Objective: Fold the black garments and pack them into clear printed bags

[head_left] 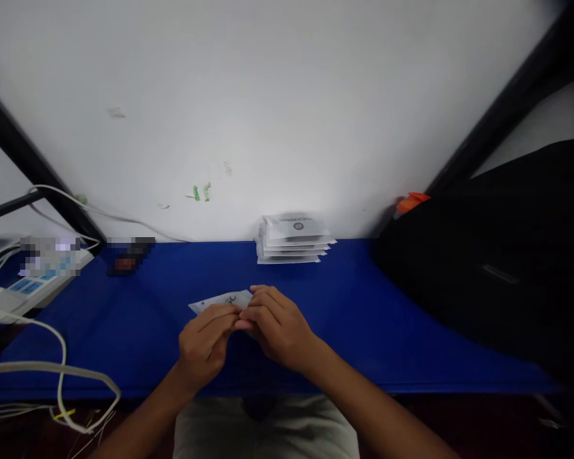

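A whitish packet with dark printing shows behind and between my two hands, over the blue table. My left hand is closed on its near edge, fingers bent over it. Against its right end my right hand is closed too, its fingertips touching those of my left hand. The fingers cover the packet's lower and right parts. Farther back, a stack of similar white packets with a printed logo on top lies against the wall.
The blue table meets a white wall. At the left are a power strip, white cables and a dark, partly blurred object. A large black bag and an orange item occupy the right.
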Tool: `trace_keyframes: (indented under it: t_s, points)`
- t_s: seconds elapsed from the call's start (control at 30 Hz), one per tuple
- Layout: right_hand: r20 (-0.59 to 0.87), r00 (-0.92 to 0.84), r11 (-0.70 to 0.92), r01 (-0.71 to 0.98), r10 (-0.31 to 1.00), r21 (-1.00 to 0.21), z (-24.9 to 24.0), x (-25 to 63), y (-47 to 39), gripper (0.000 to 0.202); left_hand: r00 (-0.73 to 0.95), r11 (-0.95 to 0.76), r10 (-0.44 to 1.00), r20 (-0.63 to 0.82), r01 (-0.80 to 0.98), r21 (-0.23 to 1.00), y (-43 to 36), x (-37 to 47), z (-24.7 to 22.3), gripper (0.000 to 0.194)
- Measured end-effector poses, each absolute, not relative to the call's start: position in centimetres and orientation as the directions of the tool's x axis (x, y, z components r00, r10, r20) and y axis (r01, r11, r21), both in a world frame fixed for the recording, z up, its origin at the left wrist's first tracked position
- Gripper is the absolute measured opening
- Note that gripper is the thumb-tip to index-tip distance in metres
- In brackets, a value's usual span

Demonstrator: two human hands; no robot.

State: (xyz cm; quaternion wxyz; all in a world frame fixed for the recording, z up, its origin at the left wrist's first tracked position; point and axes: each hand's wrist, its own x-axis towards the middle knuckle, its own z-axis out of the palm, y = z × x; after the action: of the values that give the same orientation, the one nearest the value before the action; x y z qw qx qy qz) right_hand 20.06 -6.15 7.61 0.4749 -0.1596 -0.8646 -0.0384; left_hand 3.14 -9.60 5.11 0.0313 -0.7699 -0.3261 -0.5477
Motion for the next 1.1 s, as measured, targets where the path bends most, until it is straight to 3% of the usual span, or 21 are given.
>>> trace_keyframes:
  t_s: [0.17, 0.33, 0.53, 0.7, 0.83, 0.9, 0.97, 1.03, 1.1]
  points:
    - [0.829, -0.474, 0.941, 0.294, 0.297, -0.169, 7.6, 20.4, -6.0, 0.010, 0.223, -0.754, 0.516, 0.827, 0.577, 0.315, -9.3, 3.2, 5.5, 0.017]
    - [0.840, -0.467, 0.944, 0.297, 0.276, -0.145, 7.6, 20.4, -6.7, 0.010, 0.246, -0.788, 0.466, 0.850, 0.552, 0.272, -9.4, 3.1, 6.1, 0.014]
    - [0.815, -0.513, 0.918, 0.392, 0.271, -0.058, 6.5, 20.8, -5.7, 0.015, 0.093, -0.766, 0.393, 0.915, 0.584, 0.270, -9.4, 1.8, 7.3, 0.012]
    - [0.711, -0.589, 0.869, 0.492, 0.384, -0.063, 4.9, 23.7, -3.0, 0.018, -0.210, -0.710, 0.347, 0.914, 0.578, 0.402, -9.4, 0.2, 8.7, 0.012]
    - [0.546, -0.672, 0.860, 0.456, 0.501, -0.228, 5.6, 25.1, -2.9, 0.007, -0.115, -0.754, 0.456, 0.883, 0.477, 0.451, -9.9, 1.3, 7.6, 0.008]
    - [0.463, -0.714, 0.850, 0.421, 0.526, -0.316, 6.2, 24.9, -3.9, 0.035, -0.049, -0.784, 0.493, 0.869, 0.409, 0.468, -10.3, 2.4, 6.8, 0.008]
    - [0.385, -0.757, 0.841, 0.407, 0.529, -0.356, 6.8, 24.4, -4.9, 0.050, -0.006, -0.808, 0.501, 0.865, 0.354, 0.471, -10.6, 3.3, 6.4, 0.010]
    - [0.355, -0.783, 0.853, 0.409, 0.510, -0.324, 7.3, 24.2, -5.4, 0.047, 0.016, -0.823, 0.473, 0.881, 0.365, 0.436, -10.9, 3.8, 6.2, 0.013]
    - [0.433, -0.764, 0.877, 0.435, 0.479, -0.204, 8.2, 24.5, -4.9, 0.045, 0.006, -0.798, 0.432, 0.902, 0.469, 0.379, -11.0, 3.8, 6.2, 0.017]
